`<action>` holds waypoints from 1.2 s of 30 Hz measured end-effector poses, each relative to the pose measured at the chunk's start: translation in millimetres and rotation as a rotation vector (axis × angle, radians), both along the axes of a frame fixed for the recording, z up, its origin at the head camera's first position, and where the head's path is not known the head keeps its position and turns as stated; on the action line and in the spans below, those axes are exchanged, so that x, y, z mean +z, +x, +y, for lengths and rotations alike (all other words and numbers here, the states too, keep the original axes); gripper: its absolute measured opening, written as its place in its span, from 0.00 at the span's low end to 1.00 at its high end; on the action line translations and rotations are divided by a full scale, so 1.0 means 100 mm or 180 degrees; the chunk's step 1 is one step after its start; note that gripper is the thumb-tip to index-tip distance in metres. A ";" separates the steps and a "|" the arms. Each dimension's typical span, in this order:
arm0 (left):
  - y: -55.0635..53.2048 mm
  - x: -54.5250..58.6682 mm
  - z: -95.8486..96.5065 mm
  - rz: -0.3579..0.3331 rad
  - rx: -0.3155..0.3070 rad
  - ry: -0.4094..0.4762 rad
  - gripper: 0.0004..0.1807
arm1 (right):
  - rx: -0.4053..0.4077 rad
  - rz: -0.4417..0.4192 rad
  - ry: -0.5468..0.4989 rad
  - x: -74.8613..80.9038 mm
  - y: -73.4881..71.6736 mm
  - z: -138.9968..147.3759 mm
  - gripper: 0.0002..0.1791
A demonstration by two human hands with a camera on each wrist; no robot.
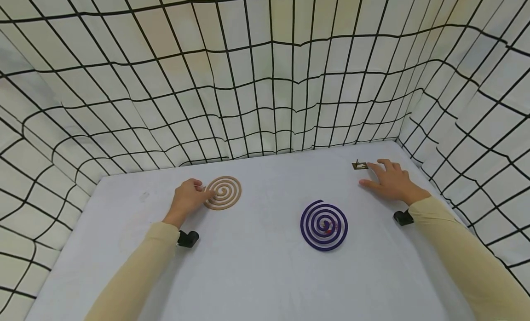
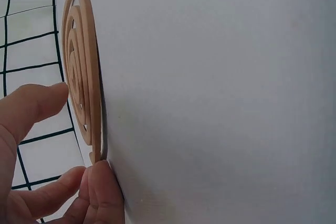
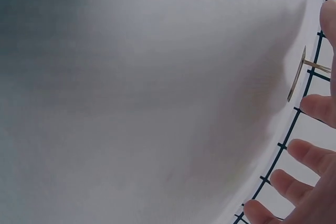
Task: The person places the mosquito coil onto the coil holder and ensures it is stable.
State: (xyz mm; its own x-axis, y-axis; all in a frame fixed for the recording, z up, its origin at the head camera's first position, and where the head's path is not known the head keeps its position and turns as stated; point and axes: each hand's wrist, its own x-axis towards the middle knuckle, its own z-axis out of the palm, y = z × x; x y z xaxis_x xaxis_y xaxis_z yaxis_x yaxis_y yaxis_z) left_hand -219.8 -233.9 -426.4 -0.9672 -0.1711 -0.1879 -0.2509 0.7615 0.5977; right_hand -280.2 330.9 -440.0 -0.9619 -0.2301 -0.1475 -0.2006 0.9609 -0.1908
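A tan spiral mosquito coil (image 1: 233, 191) lies on the white table, left of centre. My left hand (image 1: 188, 199) is at its left side; in the left wrist view the bent fingers (image 2: 102, 184) meet the coil's near edge, while the thumb (image 2: 52, 100) stands apart from them beside its face. No clear pinch shows. A small flat brass-coloured coil stand (image 1: 360, 165) with an upright prong lies near the far right. My right hand (image 1: 391, 180) hovers just right of it, fingers spread, holding nothing.
A dark purple spiral coil (image 1: 304, 224), with a small reddish mark by its centre, lies right of the table's middle. Black netting (image 1: 273, 79) over white cloth walls rises behind and beside the white table (image 1: 248, 266).
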 end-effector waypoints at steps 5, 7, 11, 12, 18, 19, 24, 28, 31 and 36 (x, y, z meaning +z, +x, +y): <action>-0.03 -0.03 0.02 0.0041 0.0014 -0.0041 0.38 | -0.0013 -0.0027 0.0032 0.00 -0.01 -0.01 0.49; -0.03 -0.03 0.03 0.0049 0.0036 -0.0055 0.37 | -0.0019 -0.0033 0.0047 -0.02 -0.01 -0.01 0.50; -0.03 -0.02 0.04 0.0039 0.0061 -0.0073 0.37 | -0.0032 -0.0030 0.0041 -0.03 -0.02 -0.01 0.50; -0.03 -0.02 0.04 0.0032 0.0060 -0.0073 0.38 | -0.0035 -0.0034 0.0035 -0.04 -0.03 -0.01 0.49; -0.03 0.00 0.05 0.0027 0.0050 -0.0050 0.39 | -0.0021 -0.0081 0.0025 -0.06 -0.04 0.00 0.51; -0.03 0.01 0.05 0.0035 0.0049 -0.0039 0.39 | -0.0021 -0.0087 0.0026 -0.06 -0.04 0.01 0.51; -0.05 0.03 0.06 0.0047 0.0075 0.0067 0.40 | -0.0023 -0.0099 0.0071 -0.08 -0.05 0.01 0.51; -0.08 0.05 0.04 -0.0002 0.0132 0.0150 0.41 | -0.0028 -0.0104 0.0077 -0.07 -0.03 0.00 0.51; -0.08 0.06 0.04 -0.0057 0.0169 0.0202 0.39 | -0.0029 -0.0108 0.0080 -0.06 -0.02 -0.02 0.50; -0.07 0.08 0.06 -0.0101 0.0150 0.0253 0.33 | -0.0047 -0.0113 0.0084 -0.06 -0.02 -0.03 0.50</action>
State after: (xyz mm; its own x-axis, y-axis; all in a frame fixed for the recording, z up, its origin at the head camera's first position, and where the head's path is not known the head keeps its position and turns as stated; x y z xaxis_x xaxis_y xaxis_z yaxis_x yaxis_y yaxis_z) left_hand -227.2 -228.0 -418.2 -0.9517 -0.1997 -0.2331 -0.3051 0.6987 0.6471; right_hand -281.8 328.3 -446.1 -0.9592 -0.2116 -0.1876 -0.1799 0.9685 -0.1722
